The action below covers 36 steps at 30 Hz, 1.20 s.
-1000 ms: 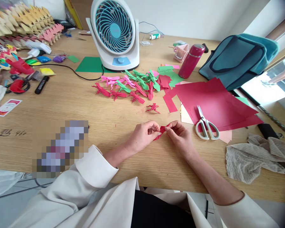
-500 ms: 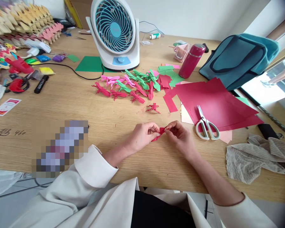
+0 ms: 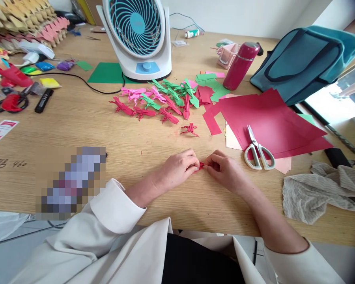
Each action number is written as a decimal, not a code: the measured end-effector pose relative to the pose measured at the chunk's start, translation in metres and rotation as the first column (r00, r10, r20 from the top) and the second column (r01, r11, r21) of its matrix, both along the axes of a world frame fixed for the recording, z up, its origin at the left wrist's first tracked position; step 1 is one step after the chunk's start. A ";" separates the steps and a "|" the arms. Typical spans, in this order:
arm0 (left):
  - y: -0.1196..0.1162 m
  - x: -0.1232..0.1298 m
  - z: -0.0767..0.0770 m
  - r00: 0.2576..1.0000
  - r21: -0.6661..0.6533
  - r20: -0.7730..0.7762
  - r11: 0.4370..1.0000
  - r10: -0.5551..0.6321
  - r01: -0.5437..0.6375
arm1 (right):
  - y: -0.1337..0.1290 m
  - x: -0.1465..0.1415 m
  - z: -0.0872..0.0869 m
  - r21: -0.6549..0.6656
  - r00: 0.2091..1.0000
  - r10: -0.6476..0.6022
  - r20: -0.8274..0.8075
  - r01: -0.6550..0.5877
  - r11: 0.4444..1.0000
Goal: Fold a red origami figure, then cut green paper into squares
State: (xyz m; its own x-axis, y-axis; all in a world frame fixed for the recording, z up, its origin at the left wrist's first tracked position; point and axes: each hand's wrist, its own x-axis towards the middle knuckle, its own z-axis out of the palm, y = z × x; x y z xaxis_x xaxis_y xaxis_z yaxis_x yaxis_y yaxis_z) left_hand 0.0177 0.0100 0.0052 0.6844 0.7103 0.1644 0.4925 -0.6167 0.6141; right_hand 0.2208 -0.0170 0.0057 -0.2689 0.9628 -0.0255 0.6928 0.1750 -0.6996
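A small folded red paper piece (image 3: 200, 167) is pinched between my two hands, low over the wooden table. My left hand (image 3: 182, 166) grips its left end, and my right hand (image 3: 221, 169) holds the right end between thumb and fingers. Much of the paper is hidden by my fingertips. Just beyond my hands lies a single folded red paper figure (image 3: 190, 129). Farther back is a group of folded figures in red, pink and green (image 3: 170, 98). White-handled scissors (image 3: 258, 152) rest on large red sheets (image 3: 272, 122) to the right.
Behind the figures stands a white fan (image 3: 148, 70). A red bottle (image 3: 241, 65) and a teal bag (image 3: 298, 63) are at the back right. A crumpled cloth (image 3: 310, 193) lies at the right edge, and a blurred-out object (image 3: 73, 179) is left of my left forearm.
My fingers have closed in around the red paper, so less of it shows. The camera view has shifted slightly, and the fan and figures appear higher and a little farther left.
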 end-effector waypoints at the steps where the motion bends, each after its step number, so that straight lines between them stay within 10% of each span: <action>1: 0.000 0.000 -0.001 1.000 0.042 -0.018 0.999 -0.015 0.016 | 0.001 0.000 0.000 0.000 1.000 0.001 0.004 -0.001 1.000; 17: -0.014 -0.022 -0.010 0.948 0.531 -0.272 0.795 -0.166 0.292 | 0.026 0.002 0.010 -0.177 0.983 0.101 0.150 -0.074 0.981; 36: -0.017 -0.020 -0.022 0.982 0.529 -0.136 0.828 -0.131 0.184 | 0.050 -0.014 0.029 -0.311 0.891 0.198 0.410 -0.067 0.948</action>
State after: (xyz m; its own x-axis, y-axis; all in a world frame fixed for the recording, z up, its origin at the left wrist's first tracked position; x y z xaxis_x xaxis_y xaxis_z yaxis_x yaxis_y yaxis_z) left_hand -0.0025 -0.0068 -0.0166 0.8097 0.4093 0.4205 0.3970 -0.9098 0.1211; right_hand 0.2071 0.0335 0.0346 -0.2930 0.8534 -0.4310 0.9198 0.1286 -0.3707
